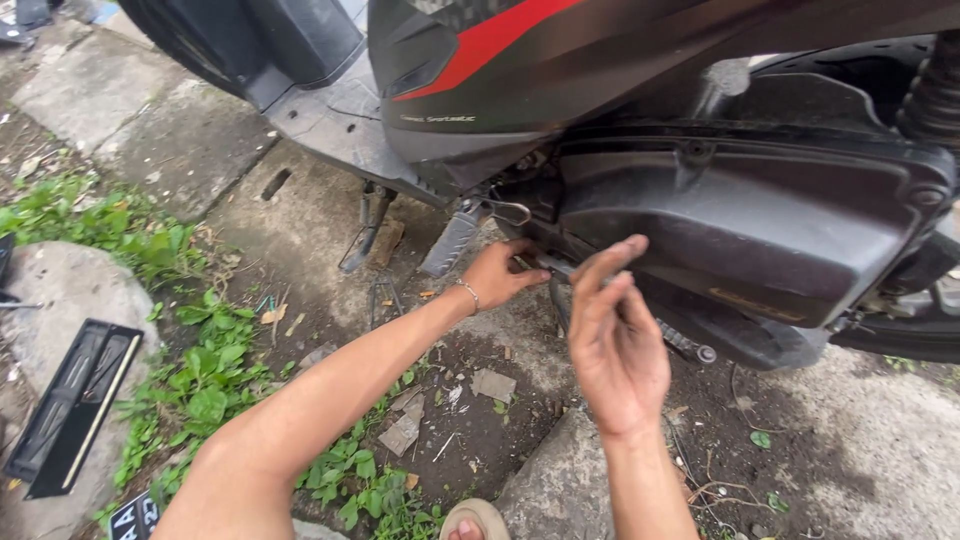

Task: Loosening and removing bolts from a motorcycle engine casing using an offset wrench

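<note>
A dark scooter with a red stripe (480, 45) stands over broken concrete. My left hand (500, 275), with a thin bracelet at the wrist, reaches under the black engine cover (740, 215) and pinches a thin metal tool shaft or bolt (560, 268) near the folded footpeg (450, 240). Held in the air just right of it, my right hand (615, 335) has its palm turned toward me, its fingers apart and slightly curled, nothing in it. The tool's tip is hidden behind my hands.
The side stand (365, 225) rests on the ground at left. A black tool tray (75, 400) lies on a stone at lower left among green weeds (210, 385). Concrete chips litter the dirt; my sandalled foot (475, 520) shows at bottom.
</note>
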